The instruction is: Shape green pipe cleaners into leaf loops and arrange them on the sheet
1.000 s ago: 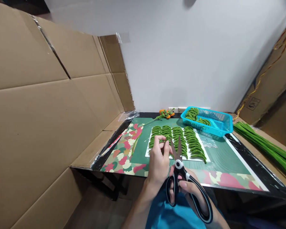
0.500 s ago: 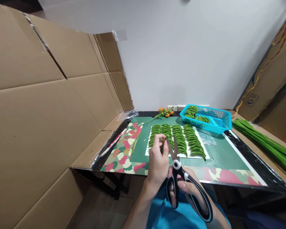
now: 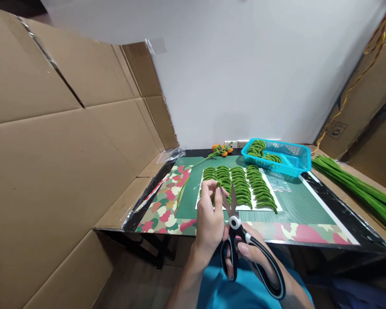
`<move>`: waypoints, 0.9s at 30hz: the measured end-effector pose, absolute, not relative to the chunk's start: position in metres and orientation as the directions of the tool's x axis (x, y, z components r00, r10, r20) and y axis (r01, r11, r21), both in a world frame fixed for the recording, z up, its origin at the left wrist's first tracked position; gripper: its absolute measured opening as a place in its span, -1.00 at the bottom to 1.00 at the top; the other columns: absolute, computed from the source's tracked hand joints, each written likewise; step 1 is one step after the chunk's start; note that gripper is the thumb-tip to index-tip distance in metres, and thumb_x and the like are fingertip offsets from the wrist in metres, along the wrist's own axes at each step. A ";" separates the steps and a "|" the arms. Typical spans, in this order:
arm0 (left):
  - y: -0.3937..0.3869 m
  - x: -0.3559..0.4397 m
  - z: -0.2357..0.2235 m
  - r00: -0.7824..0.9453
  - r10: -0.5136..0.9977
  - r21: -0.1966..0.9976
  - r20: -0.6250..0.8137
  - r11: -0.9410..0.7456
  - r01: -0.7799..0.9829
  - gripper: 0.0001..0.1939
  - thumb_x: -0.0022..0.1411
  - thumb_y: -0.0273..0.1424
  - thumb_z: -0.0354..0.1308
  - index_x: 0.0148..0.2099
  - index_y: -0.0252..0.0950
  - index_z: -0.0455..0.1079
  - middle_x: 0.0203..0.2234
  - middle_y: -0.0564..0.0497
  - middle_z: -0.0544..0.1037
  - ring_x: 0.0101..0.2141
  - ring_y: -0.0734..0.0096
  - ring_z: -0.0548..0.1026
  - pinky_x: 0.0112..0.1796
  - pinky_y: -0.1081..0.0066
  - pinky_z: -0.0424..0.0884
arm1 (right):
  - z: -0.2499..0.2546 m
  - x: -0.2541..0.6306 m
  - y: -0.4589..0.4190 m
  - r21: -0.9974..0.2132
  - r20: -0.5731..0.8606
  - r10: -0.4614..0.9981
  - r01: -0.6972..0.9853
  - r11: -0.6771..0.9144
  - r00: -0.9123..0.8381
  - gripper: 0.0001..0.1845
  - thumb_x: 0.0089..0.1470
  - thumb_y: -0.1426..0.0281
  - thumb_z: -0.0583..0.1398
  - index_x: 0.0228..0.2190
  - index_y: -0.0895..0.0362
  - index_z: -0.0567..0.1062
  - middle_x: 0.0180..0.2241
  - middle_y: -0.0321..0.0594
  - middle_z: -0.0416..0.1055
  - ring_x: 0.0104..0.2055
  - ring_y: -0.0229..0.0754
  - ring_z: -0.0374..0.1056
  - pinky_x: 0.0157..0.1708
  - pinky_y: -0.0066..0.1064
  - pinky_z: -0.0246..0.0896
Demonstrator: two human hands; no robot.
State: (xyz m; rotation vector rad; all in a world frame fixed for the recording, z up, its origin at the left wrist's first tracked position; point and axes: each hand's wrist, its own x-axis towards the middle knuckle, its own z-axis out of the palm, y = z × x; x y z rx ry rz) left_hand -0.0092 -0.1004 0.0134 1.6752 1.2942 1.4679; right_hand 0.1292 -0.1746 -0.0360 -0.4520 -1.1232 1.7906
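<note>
My left hand (image 3: 210,223) is raised over the near left part of the table, thumb and fingers pinched on a small green fuzzy stem piece (image 3: 218,184), mostly hidden by the fingers. In my right hand (image 3: 259,255) are black-and-white-handled scissors (image 3: 234,223), the thumb and fingers through their loops. Their blades stand apart and point away from me, the left blade close against my left fingertips. Behind the hands, curved green fuzzy pieces (image 3: 241,189) lie in several rows on a white sheet (image 3: 254,201). My left hand hides part of the leftmost row.
A blue plastic basket (image 3: 289,171) holding more green pieces stands at the back right. Orange flowers (image 3: 222,150) on a green stem lie at the back. Long green fuzzy stems (image 3: 354,189) are bundled at the right. Cardboard walls (image 3: 67,171) flank the table.
Both hands and the scissors sit slightly further left in the picture, and the whole view has shifted a little. The scissor blades remain apart, and the left hand keeps its pinch.
</note>
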 end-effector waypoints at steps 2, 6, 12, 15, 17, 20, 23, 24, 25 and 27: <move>-0.099 -0.009 0.013 -0.050 0.903 0.866 0.426 -0.391 0.313 -0.89 0.58 -0.30 0.01 0.05 -0.15 0.29 -0.17 -0.02 0.58 -0.17 0.31 0.60 -0.14 0.35 0.47 | -0.041 0.128 -0.174 -0.828 0.145 0.868 -0.538 -0.157 -0.476 -0.44 0.29 0.01 0.31 0.10 0.13 0.41 -0.33 -0.23 0.50 -0.38 -0.11 0.49 -0.28 -0.29 0.38; -0.099 -0.010 0.012 -0.042 0.902 0.863 0.431 -0.398 0.311 -0.90 0.57 -0.29 0.03 0.04 -0.15 0.31 -0.17 -0.02 0.59 -0.13 0.29 0.61 -0.13 0.34 0.48 | -0.042 0.128 -0.171 -0.814 0.154 0.877 -0.562 -0.148 -0.454 -0.44 0.29 0.04 0.32 0.10 0.15 0.39 -0.34 -0.24 0.50 -0.39 -0.14 0.48 -0.31 -0.34 0.35; -0.101 -0.009 0.013 -0.067 0.913 0.885 0.402 -0.369 0.284 -0.86 0.58 -0.24 0.02 0.05 -0.15 0.27 -0.17 -0.04 0.60 -0.18 0.29 0.62 -0.20 0.37 0.48 | -0.029 0.132 -0.170 -0.845 0.174 0.856 -0.520 -0.124 -0.487 -0.46 0.30 0.03 0.32 0.06 0.18 0.44 -0.38 -0.25 0.50 -0.38 -0.14 0.49 -0.26 -0.34 0.33; -0.102 -0.008 0.016 -0.075 0.907 0.882 0.414 -0.379 0.280 -0.85 0.57 -0.22 0.04 0.03 -0.16 0.29 -0.13 -0.06 0.59 -0.13 0.27 0.60 -0.20 0.38 0.49 | -0.027 0.133 -0.171 -0.838 0.145 0.863 -0.524 -0.153 -0.484 -0.43 0.27 -0.01 0.33 0.05 0.17 0.43 -0.35 -0.23 0.50 -0.38 -0.14 0.49 -0.28 -0.33 0.35; -0.102 -0.007 0.018 -0.072 0.906 0.882 0.417 -0.384 0.272 -0.85 0.56 -0.22 0.05 0.02 -0.16 0.30 -0.13 -0.06 0.59 -0.13 0.28 0.59 -0.19 0.39 0.49 | -0.026 0.135 -0.171 -0.839 0.131 0.864 -0.519 -0.165 -0.487 -0.40 0.25 -0.03 0.34 0.05 0.18 0.42 -0.32 -0.22 0.49 -0.39 -0.14 0.49 -0.29 -0.33 0.35; -0.101 -0.007 0.020 -0.079 0.910 0.892 0.407 -0.377 0.250 -0.83 0.57 -0.19 0.04 0.00 -0.16 0.30 -0.18 -0.02 0.57 -0.22 0.34 0.58 -0.24 0.41 0.48 | -0.026 0.136 -0.171 -0.846 0.137 0.858 -0.509 -0.159 -0.495 -0.39 0.24 -0.03 0.35 0.04 0.17 0.43 -0.32 -0.22 0.49 -0.39 -0.15 0.48 -0.28 -0.33 0.35; -0.101 -0.007 0.020 -0.074 0.914 0.893 0.400 -0.370 0.257 -0.85 0.56 -0.21 0.05 0.00 -0.16 0.30 -0.18 -0.02 0.57 -0.26 0.35 0.57 -0.25 0.41 0.47 | -0.026 0.136 -0.170 -0.839 0.141 0.855 -0.519 -0.165 -0.499 -0.41 0.24 -0.03 0.35 0.03 0.16 0.43 -0.35 -0.23 0.50 -0.39 -0.15 0.47 -0.29 -0.33 0.36; -0.101 -0.008 0.020 -0.067 0.913 0.890 0.402 -0.372 0.262 -0.86 0.56 -0.24 0.06 0.01 -0.16 0.30 -0.15 -0.03 0.57 -0.24 0.34 0.57 -0.23 0.40 0.47 | -0.027 0.136 -0.170 -0.832 0.141 0.854 -0.528 -0.172 -0.501 -0.41 0.23 -0.02 0.35 0.03 0.16 0.43 -0.36 -0.23 0.49 -0.40 -0.15 0.47 -0.30 -0.33 0.36; -0.101 -0.008 0.020 -0.059 0.913 0.888 0.403 -0.375 0.265 -0.87 0.55 -0.26 0.06 0.02 -0.17 0.31 -0.13 -0.04 0.58 -0.21 0.33 0.58 -0.21 0.40 0.48 | -0.027 0.135 -0.170 -0.823 0.140 0.855 -0.538 -0.179 -0.499 -0.41 0.23 -0.02 0.36 0.03 0.17 0.44 -0.36 -0.23 0.50 -0.41 -0.15 0.47 -0.31 -0.33 0.36; -0.102 -0.008 0.021 -0.049 0.913 0.885 0.405 -0.378 0.271 -0.88 0.55 -0.28 0.05 0.03 -0.17 0.31 -0.12 -0.06 0.58 -0.17 0.31 0.58 -0.18 0.38 0.48 | -0.027 0.135 -0.170 -0.810 0.139 0.861 -0.557 -0.185 -0.489 -0.42 0.23 -0.01 0.36 0.02 0.17 0.44 -0.35 -0.22 0.50 -0.42 -0.15 0.47 -0.32 -0.32 0.37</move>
